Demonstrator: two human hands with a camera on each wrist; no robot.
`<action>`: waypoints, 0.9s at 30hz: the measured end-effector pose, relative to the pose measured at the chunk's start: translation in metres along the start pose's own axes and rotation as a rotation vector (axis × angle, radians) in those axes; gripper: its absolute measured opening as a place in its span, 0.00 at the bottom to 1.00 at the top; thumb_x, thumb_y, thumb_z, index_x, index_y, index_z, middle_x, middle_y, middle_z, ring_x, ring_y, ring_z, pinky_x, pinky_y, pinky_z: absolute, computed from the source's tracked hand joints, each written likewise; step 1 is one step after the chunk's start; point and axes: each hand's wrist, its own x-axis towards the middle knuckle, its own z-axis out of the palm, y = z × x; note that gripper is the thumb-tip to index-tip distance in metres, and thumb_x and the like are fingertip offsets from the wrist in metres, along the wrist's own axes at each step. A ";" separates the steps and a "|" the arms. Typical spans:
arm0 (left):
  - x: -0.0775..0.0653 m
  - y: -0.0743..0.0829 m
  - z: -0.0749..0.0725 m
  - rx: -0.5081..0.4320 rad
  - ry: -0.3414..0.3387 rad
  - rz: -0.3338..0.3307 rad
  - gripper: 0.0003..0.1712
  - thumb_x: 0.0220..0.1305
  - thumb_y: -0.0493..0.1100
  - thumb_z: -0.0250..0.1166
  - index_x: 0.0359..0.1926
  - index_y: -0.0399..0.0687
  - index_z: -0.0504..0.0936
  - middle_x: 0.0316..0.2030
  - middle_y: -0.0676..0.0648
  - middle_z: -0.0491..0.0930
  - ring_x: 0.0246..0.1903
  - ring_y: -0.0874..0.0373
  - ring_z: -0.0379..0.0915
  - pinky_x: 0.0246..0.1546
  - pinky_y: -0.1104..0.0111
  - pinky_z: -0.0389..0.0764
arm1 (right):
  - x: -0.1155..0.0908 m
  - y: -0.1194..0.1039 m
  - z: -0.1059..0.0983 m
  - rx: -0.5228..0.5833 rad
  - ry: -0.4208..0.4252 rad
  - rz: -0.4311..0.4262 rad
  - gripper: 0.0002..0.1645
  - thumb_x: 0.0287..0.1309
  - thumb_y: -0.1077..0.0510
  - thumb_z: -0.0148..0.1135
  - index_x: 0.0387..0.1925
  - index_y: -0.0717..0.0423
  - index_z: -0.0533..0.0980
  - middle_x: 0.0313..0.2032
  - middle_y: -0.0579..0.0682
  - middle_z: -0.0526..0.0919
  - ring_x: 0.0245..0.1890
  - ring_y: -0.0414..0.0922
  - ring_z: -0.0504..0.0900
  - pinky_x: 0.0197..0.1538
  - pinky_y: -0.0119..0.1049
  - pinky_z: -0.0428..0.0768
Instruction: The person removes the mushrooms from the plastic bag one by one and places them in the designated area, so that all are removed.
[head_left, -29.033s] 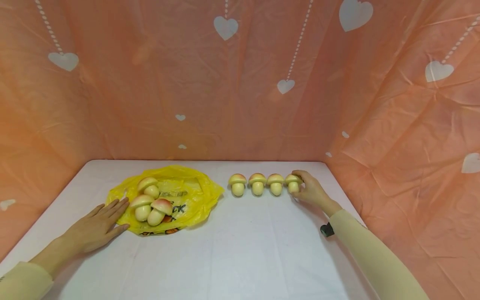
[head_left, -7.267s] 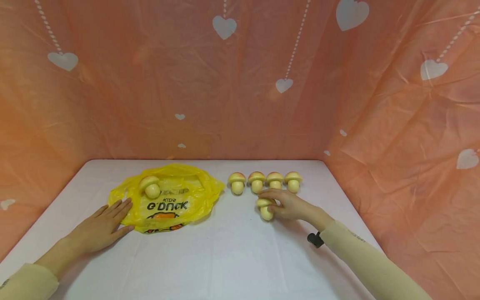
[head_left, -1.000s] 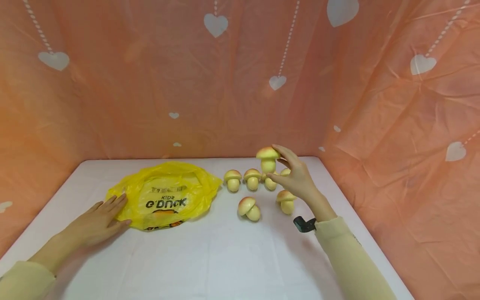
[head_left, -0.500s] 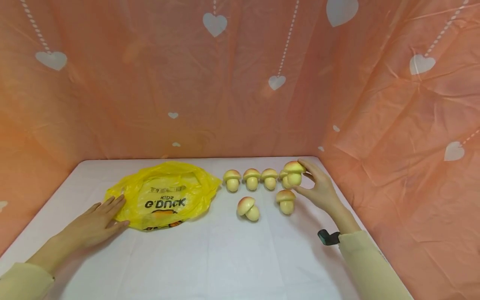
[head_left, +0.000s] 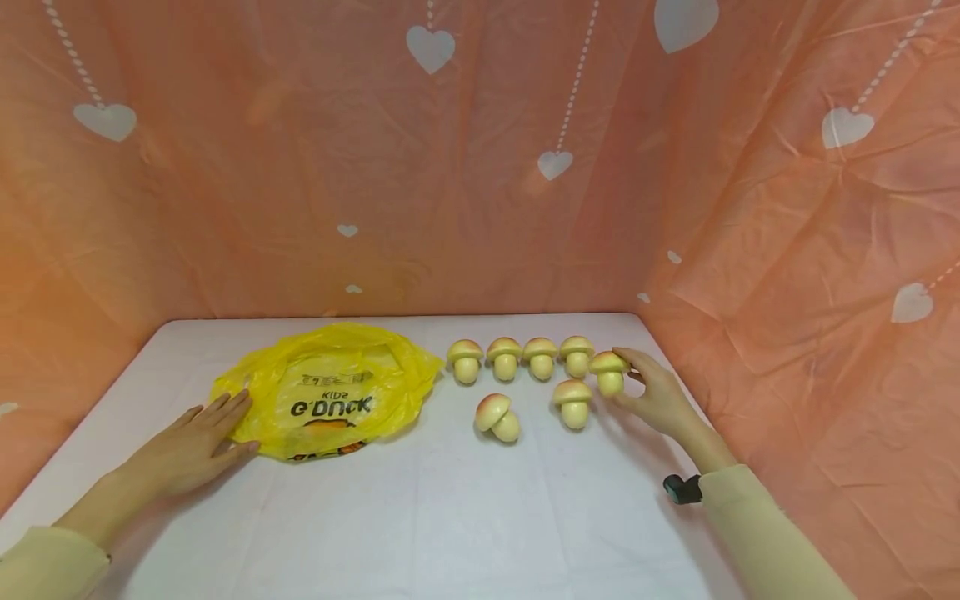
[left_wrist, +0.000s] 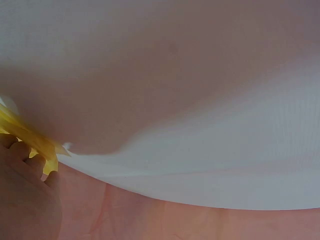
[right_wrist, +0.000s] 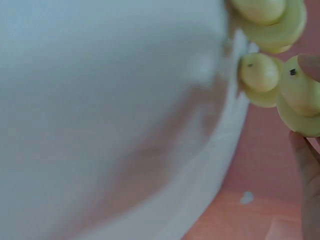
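In the head view my right hand pinches a toy mushroom with a reddish-yellow cap and pale stem, thumb at the stem and fingers at the cap. In the right wrist view the held mushroom shows a dark spot under its stem. It is at the right end of a back row of several like mushrooms. Nearer stand one upright mushroom and one tilted mushroom. My left hand, fingers straight, rests on the left edge of a flattened yellow plastic bag.
A white-covered table carries everything. Orange cloth with printed white hearts closes in the back and sides. A dark wrist camera sits on my right wrist.
My right hand has carried the mushroom rightward and down, from above the back row to beside its right end. The left hand and the bag stay put.
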 end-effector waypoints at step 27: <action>0.000 -0.004 0.000 -0.035 0.010 0.005 0.48 0.78 0.63 0.55 0.77 0.27 0.58 0.76 0.26 0.56 0.74 0.25 0.50 0.73 0.34 0.51 | -0.014 0.016 0.007 -0.147 -0.089 -0.019 0.43 0.40 0.73 0.80 0.61 0.73 0.73 0.55 0.68 0.82 0.51 0.64 0.83 0.54 0.60 0.83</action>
